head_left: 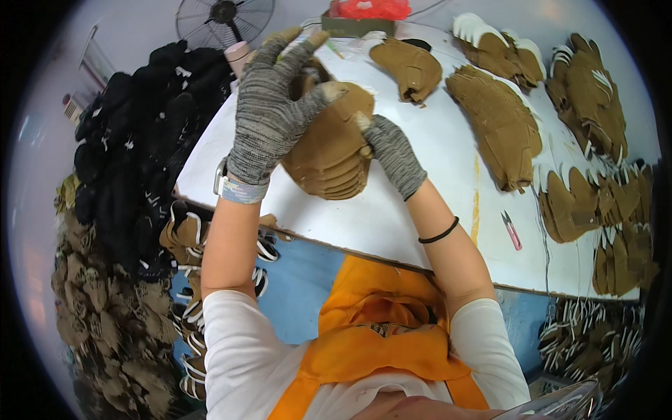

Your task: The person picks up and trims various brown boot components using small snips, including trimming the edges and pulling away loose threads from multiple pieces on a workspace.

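Both hands wear grey knit gloves. My left hand (273,105) lies over the top left of a stack of tan, shoe-shaped fabric pieces (329,150) and grips it, thumb pressed on the upper edge. At the stack's right edge, my right hand (393,152) pinches the same pieces. The stack is held just above the white table (392,217). A watch sits on my left wrist, a black band on my right.
More tan piece stacks (500,122) lie across the table's right and far side. A small pink tool (511,229) lies near the front right. Heaps of black pieces (133,140) and brown pieces (105,315) stand left. A fan (224,19) stands behind.
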### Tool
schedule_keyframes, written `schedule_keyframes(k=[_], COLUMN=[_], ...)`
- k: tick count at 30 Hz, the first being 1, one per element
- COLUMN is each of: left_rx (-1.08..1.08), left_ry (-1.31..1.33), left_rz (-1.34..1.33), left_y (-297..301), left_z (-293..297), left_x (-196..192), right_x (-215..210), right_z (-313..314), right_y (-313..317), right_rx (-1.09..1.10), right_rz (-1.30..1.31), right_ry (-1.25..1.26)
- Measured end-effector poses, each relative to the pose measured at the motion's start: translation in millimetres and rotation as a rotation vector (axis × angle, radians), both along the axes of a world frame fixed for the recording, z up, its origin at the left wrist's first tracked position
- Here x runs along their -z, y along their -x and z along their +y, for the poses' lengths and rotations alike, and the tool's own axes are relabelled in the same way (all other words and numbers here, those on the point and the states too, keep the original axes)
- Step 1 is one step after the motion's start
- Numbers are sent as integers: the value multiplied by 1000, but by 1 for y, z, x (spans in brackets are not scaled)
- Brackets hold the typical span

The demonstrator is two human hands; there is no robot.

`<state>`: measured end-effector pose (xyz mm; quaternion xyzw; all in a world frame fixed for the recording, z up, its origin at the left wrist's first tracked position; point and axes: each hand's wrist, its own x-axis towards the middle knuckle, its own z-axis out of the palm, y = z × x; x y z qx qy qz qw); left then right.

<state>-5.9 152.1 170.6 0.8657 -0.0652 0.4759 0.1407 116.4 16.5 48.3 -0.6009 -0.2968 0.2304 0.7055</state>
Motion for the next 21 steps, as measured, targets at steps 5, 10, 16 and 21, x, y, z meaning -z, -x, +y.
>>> schedule_keyframes(k=[5,10,16,21], left_rx=[-146,-7,-235,493], left_ry=[-20,207,-233,910], left_rz=[55,103,-196,345], left_y=[-27,-55,-1,-41], left_z=[-3,-12,-69,-148], left_x=[41,40,42,147], right_x=[17,88,-4,11], right_z=[-3,-1,-122,-165], right_y=[-4,-78,-45,-5], right_rx=[-45,-150,-262,-221], right_rz=[115,341,672,746], right_ry=[32,-66,-924,-1082])
